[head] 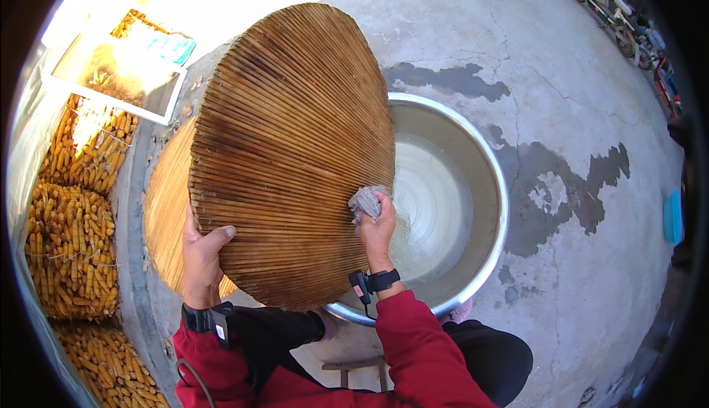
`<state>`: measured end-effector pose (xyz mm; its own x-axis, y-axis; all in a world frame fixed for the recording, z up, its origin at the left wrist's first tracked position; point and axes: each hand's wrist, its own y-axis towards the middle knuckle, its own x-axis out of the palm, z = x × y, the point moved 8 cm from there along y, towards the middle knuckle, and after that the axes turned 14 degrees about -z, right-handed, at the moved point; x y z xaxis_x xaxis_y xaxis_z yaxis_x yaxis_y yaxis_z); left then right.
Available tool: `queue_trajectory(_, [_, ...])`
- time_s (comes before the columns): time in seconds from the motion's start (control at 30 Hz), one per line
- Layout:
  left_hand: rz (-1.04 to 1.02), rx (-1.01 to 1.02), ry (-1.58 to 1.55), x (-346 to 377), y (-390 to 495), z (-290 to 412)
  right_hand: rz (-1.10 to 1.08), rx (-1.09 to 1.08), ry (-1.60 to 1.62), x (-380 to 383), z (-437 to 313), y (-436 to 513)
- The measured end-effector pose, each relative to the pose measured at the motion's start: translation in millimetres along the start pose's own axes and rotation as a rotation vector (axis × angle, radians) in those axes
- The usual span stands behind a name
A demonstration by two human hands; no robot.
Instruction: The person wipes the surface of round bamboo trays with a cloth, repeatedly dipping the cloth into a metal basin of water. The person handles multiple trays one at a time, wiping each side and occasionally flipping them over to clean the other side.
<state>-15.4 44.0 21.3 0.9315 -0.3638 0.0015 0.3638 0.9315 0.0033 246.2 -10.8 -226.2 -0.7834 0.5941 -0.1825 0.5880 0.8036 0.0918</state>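
A large round mat of plant stalks [293,147], brown with darker stains, stands tilted over a wide metal basin [487,147]. My left hand [206,255] grips its left edge, thumb on the face and fingers behind. In my right hand [379,222] is a bunched grey cloth [365,203], pressed to the mat's lower right side. Shallow water [432,208] covers the bottom of the basin. Partly hidden behind the mat, a second, paler round stalk mat [166,208] rests at the left.
Stacks of corn cobs [72,247] line the left side, with a white-framed screen [160,114] near them. Wet patches [554,192] mark the concrete floor [598,297]. A blue plastic basin [672,217] and a motorbike [615,20] stand at the right. Below me is a wooden stool [354,365].
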Motion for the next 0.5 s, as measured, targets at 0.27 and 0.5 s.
queue_trajectory(0.27, [0.025, -0.006, -0.015, -3, -6, -2, -0.175, -0.302, -0.129, 40, -136, -19])
queue_trajectory(0.5, [0.090, -0.038, -0.001, -17, -8, -9, -0.173, 0.261, -0.264, 26, 140, 13])
